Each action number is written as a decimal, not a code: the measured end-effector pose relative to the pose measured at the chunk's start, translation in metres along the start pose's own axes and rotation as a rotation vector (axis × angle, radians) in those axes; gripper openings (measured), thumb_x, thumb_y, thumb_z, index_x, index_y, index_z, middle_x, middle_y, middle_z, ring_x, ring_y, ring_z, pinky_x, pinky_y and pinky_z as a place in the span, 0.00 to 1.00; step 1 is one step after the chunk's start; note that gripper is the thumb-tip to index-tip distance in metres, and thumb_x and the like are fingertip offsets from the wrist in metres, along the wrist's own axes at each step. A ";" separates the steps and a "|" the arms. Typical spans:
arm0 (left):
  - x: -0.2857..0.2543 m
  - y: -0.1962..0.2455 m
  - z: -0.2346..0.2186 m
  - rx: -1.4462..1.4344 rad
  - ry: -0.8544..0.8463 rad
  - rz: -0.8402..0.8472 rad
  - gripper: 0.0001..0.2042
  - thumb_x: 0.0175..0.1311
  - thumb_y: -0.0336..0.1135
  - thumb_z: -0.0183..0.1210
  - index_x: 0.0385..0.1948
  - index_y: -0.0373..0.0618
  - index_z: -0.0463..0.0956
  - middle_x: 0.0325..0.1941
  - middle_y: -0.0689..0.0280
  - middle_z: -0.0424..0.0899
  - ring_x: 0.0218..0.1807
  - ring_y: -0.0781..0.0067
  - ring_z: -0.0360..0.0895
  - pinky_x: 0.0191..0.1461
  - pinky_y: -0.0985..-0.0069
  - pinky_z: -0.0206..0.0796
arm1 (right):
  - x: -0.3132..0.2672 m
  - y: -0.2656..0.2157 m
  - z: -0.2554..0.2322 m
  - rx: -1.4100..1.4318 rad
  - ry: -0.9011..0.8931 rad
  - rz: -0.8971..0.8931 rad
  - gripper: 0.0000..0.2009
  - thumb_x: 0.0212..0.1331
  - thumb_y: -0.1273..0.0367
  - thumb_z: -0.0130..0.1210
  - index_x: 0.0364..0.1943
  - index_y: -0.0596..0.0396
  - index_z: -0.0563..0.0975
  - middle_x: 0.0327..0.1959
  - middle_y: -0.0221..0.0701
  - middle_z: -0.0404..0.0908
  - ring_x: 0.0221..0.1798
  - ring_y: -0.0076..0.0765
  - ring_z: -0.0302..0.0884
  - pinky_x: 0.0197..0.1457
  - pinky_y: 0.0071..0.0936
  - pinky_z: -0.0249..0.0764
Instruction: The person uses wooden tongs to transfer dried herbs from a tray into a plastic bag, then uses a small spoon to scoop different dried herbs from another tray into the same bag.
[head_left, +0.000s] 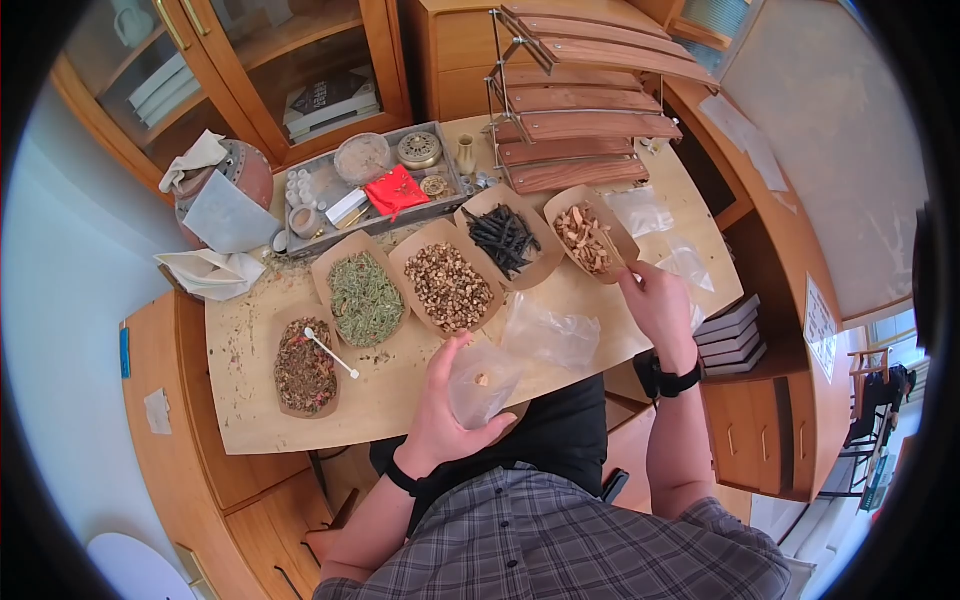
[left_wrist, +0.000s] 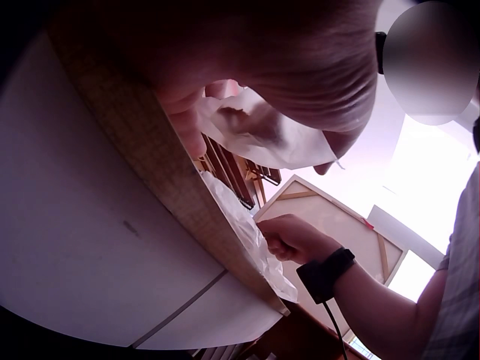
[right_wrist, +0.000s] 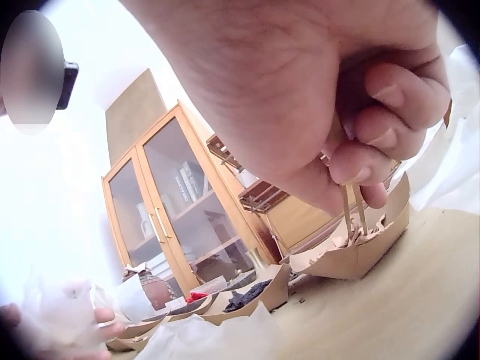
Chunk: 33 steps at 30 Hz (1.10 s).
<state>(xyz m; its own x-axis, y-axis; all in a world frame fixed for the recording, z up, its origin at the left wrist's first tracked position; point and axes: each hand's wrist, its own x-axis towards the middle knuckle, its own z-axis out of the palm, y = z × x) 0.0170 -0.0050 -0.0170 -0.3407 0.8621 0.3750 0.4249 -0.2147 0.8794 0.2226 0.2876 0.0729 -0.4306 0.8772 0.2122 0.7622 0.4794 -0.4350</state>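
Observation:
My left hand (head_left: 436, 428) holds a small translucent bag (head_left: 492, 397) between thumb and fingers, over the table's front edge. One pale chip (head_left: 482, 380) shows inside the bag. At the right, my right hand (head_left: 658, 304) pinches a pair of thin wooden tweezers (right_wrist: 347, 211). Their two prongs point down into a brown paper tray (right_wrist: 360, 259) of pinkish-tan wood chips (head_left: 584, 238). In the right wrist view the prong tips stand among the chips. The left wrist view shows the bag (left_wrist: 259, 139) hanging beneath the left palm.
Beside it, paper trays hold black pieces (head_left: 502, 240), brown-and-cream bits (head_left: 447, 285), green dried herb (head_left: 366, 300) and a reddish mix (head_left: 305, 368) with a white spoon (head_left: 330, 352). Clear bags (head_left: 555, 335) lie in front. Behind stand a grey tray (head_left: 410, 213) and a slatted wooden rack (head_left: 590, 125).

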 end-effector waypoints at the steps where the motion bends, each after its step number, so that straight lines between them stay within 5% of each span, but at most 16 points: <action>1: 0.001 0.001 0.000 0.004 0.007 0.001 0.63 0.55 0.35 0.85 0.88 0.43 0.44 0.88 0.44 0.58 0.89 0.45 0.60 0.87 0.49 0.59 | -0.001 -0.002 0.000 0.017 -0.017 -0.001 0.15 0.73 0.59 0.66 0.45 0.56 0.91 0.27 0.51 0.86 0.33 0.62 0.88 0.39 0.50 0.83; 14: 0.006 0.010 -0.004 0.028 0.057 0.044 0.43 0.58 0.30 0.74 0.80 0.39 0.67 0.87 0.45 0.67 0.89 0.41 0.63 0.89 0.49 0.57 | 0.000 0.007 0.011 -0.069 0.098 -0.039 0.13 0.70 0.61 0.67 0.47 0.54 0.92 0.30 0.50 0.89 0.36 0.61 0.90 0.40 0.49 0.85; 22: 0.004 0.004 -0.008 -0.075 0.037 -0.007 0.38 0.61 0.31 0.71 0.77 0.35 0.71 0.83 0.45 0.73 0.86 0.43 0.68 0.87 0.51 0.60 | 0.000 0.008 0.015 -0.078 0.068 -0.058 0.13 0.69 0.61 0.68 0.48 0.56 0.92 0.29 0.50 0.89 0.36 0.61 0.90 0.40 0.49 0.85; 30: 0.004 0.003 -0.005 -0.088 0.049 -0.025 0.38 0.60 0.33 0.71 0.77 0.36 0.72 0.80 0.46 0.75 0.84 0.43 0.70 0.86 0.51 0.61 | 0.005 0.024 0.021 -0.107 0.051 -0.058 0.12 0.67 0.63 0.68 0.32 0.59 0.85 0.28 0.50 0.87 0.35 0.64 0.88 0.40 0.53 0.83; 33: 0.006 0.002 -0.006 -0.035 0.031 -0.004 0.38 0.60 0.33 0.71 0.77 0.36 0.72 0.80 0.46 0.75 0.83 0.41 0.71 0.86 0.50 0.61 | 0.004 0.024 0.018 -0.056 0.042 -0.037 0.12 0.67 0.63 0.67 0.34 0.60 0.86 0.28 0.50 0.87 0.35 0.64 0.88 0.40 0.53 0.82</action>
<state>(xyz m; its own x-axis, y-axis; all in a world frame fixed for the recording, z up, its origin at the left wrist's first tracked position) 0.0105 -0.0036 -0.0113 -0.3685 0.8483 0.3803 0.3945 -0.2278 0.8902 0.2308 0.3017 0.0477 -0.4393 0.8587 0.2639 0.7725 0.5110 -0.3770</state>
